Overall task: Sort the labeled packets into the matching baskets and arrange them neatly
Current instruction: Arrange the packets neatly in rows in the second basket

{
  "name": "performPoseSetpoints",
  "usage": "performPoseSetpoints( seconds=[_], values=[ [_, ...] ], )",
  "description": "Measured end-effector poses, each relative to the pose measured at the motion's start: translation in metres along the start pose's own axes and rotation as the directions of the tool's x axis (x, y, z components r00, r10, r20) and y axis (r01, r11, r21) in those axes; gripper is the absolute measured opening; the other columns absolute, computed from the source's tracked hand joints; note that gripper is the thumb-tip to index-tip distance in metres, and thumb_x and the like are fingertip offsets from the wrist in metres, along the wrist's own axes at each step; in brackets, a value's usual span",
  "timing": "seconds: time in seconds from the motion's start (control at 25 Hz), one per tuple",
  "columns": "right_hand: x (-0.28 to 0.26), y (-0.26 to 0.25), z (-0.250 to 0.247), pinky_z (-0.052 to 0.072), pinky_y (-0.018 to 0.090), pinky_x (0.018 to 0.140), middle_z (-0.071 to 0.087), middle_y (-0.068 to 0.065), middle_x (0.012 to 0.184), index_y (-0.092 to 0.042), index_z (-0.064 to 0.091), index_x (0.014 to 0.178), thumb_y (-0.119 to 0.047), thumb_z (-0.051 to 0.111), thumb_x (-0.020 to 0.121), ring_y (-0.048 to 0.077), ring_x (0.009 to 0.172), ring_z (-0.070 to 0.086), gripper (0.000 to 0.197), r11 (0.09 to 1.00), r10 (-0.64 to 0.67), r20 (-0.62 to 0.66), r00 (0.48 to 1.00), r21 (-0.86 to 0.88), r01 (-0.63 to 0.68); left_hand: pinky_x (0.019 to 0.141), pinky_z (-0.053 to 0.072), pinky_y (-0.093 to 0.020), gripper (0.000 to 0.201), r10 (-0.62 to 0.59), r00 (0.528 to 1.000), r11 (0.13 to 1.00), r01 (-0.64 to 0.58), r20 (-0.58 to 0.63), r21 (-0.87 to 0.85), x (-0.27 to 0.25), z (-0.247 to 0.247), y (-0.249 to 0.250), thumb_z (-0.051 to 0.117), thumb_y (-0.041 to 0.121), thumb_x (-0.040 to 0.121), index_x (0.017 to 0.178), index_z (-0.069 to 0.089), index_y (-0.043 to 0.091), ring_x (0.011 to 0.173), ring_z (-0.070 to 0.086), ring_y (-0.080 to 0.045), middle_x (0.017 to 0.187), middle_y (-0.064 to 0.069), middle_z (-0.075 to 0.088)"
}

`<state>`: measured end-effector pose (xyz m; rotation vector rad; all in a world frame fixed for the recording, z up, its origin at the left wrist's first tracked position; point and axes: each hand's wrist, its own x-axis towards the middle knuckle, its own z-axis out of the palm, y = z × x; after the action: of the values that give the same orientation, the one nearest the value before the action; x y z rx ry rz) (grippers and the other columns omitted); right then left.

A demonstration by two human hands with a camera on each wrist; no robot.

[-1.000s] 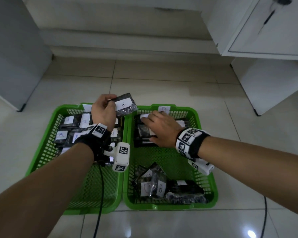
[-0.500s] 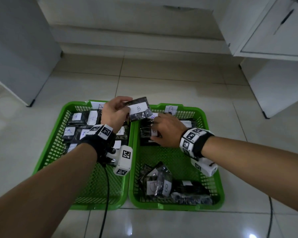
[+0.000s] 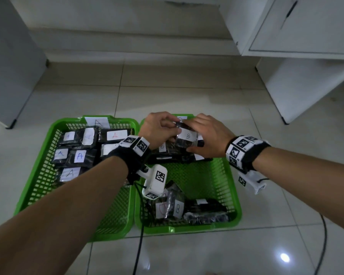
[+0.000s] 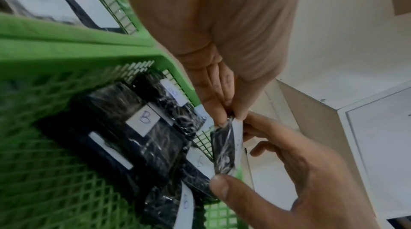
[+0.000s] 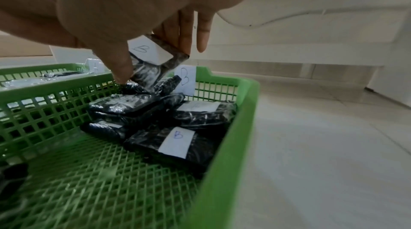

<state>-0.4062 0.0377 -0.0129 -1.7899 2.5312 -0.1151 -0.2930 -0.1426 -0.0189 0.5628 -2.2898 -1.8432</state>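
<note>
- Packet [image 3: 187, 138] marked B, black, pinched between left hand [image 3: 159, 131] and right hand [image 3: 207, 135], above far end of right basket [image 3: 234, 197].
- Both green baskets side by side on pale glossy floor tiles [image 3: 187, 96]; white cabinets [image 3: 306, 46] beyond the hands.

— How many baskets [image 3: 234, 197]?
— Two, both green
— Packets marked A [image 3: 79, 155]?
— Six or seven, some under the arm
— B packets [image 3: 187, 136]?
— I can't count them; they overlap
— Hands [image 3: 159, 130]?
— Two
</note>
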Motion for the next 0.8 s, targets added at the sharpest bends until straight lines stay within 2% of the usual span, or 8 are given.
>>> performPoseSetpoints(
  seconds=[0.08,0.16,0.2,0.28,0.36,0.48,0.64,0.8],
  values=[
    [-0.009,0.010,-0.005,0.045,0.035,0.081,0.061,0.000,0.108,-0.017,0.051,0.134,-0.060,0.065,0.072,0.020,0.099,0.052,0.077,0.997,0.068,0.027,0.997,-0.035,-0.067,0.066,0.063,-0.037,0.021,-0.015,0.999,0.999,0.014,0.049,0.031,0.005,0.011,0.004,0.076,0.014,0.086,0.105,0.070,0.011,0.067,0.075,-0.023,0.087,-0.008,0.077],
    [-0.017,0.022,-0.011,0.042,0.032,0.074,0.058,0.001,0.100,-0.018,0.053,0.124,-0.054,0.067,0.069,0.022,0.096,0.052,0.068,0.979,0.205,0.052,0.977,-0.012,-0.205,0.066,0.061,-0.024,0.012,0.035,0.998,0.959,-0.050,0.059,0.278,0.010,0.013,0.002,0.071,0.016,0.088,0.099,0.072,0.013,0.068,0.072,-0.012,0.088,-0.002,0.076],
    [-0.020,0.027,-0.014,0.042,0.032,0.073,0.058,0.002,0.099,-0.018,0.054,0.119,-0.050,0.068,0.068,0.023,0.097,0.051,0.062,0.967,0.253,0.054,0.966,-0.006,-0.253,0.066,0.057,-0.016,0.009,0.078,0.994,0.896,-0.105,0.079,0.432,0.010,0.012,0.000,0.069,0.016,0.087,0.095,0.074,0.014,0.068,0.068,-0.007,0.087,0.001,0.074],
    [-0.022,0.035,-0.015,0.045,0.033,0.078,0.058,0.002,0.106,-0.016,0.056,0.117,-0.045,0.070,0.067,0.022,0.101,0.049,0.059,0.962,0.273,0.058,0.960,-0.013,-0.272,0.068,0.058,-0.020,0.011,0.093,0.986,0.782,-0.160,0.141,0.603,0.006,0.009,-0.003,0.065,0.013,0.088,0.086,0.076,0.011,0.062,0.063,-0.002,0.082,0.001,0.075],
    [-0.017,0.033,-0.012,0.047,0.033,0.085,0.055,0.001,0.112,-0.017,0.058,0.118,-0.043,0.073,0.068,0.020,0.102,0.049,0.059,0.964,0.266,0.077,0.961,-0.012,-0.266,0.066,0.060,-0.027,0.015,-0.028,0.970,0.777,-0.130,0.240,0.615,0.000,0.004,-0.008,0.063,0.012,0.089,0.080,0.075,0.010,0.053,0.067,-0.006,0.075,-0.001,0.075],
    [-0.003,0.024,-0.001,0.047,0.034,0.089,0.060,-0.003,0.104,-0.021,0.061,0.108,-0.044,0.069,0.073,0.016,0.096,0.050,0.043,0.976,0.211,0.115,0.971,-0.080,-0.202,0.061,0.053,-0.024,0.027,-0.259,0.862,0.788,-0.072,0.436,0.611,-0.013,0.003,-0.016,0.066,0.035,0.092,0.077,0.072,0.013,0.052,0.066,-0.010,0.067,-0.001,0.073],
    [0.011,0.020,0.018,0.042,0.028,0.081,0.061,-0.004,0.096,-0.019,0.064,0.093,-0.033,0.067,0.078,0.016,0.093,0.049,0.021,0.971,0.221,0.186,0.957,-0.130,-0.199,0.083,0.055,-0.035,0.057,-0.418,0.734,0.747,-0.059,0.536,0.663,-0.025,0.010,-0.028,0.067,0.069,0.077,0.077,0.073,0.011,0.056,0.063,-0.007,0.060,0.002,0.068],
    [0.013,0.022,0.029,0.049,0.034,0.087,0.059,0.001,0.100,-0.014,0.067,0.096,-0.023,0.065,0.081,0.021,0.099,0.051,0.017,0.963,0.247,0.227,0.942,-0.163,-0.213,0.082,0.056,-0.036,0.071,-0.506,0.584,0.724,-0.112,0.635,0.681,-0.027,0.014,-0.030,0.072,0.083,0.054,0.079,0.077,0.016,0.063,0.062,-0.011,0.077,-0.002,0.075]
  ],
)
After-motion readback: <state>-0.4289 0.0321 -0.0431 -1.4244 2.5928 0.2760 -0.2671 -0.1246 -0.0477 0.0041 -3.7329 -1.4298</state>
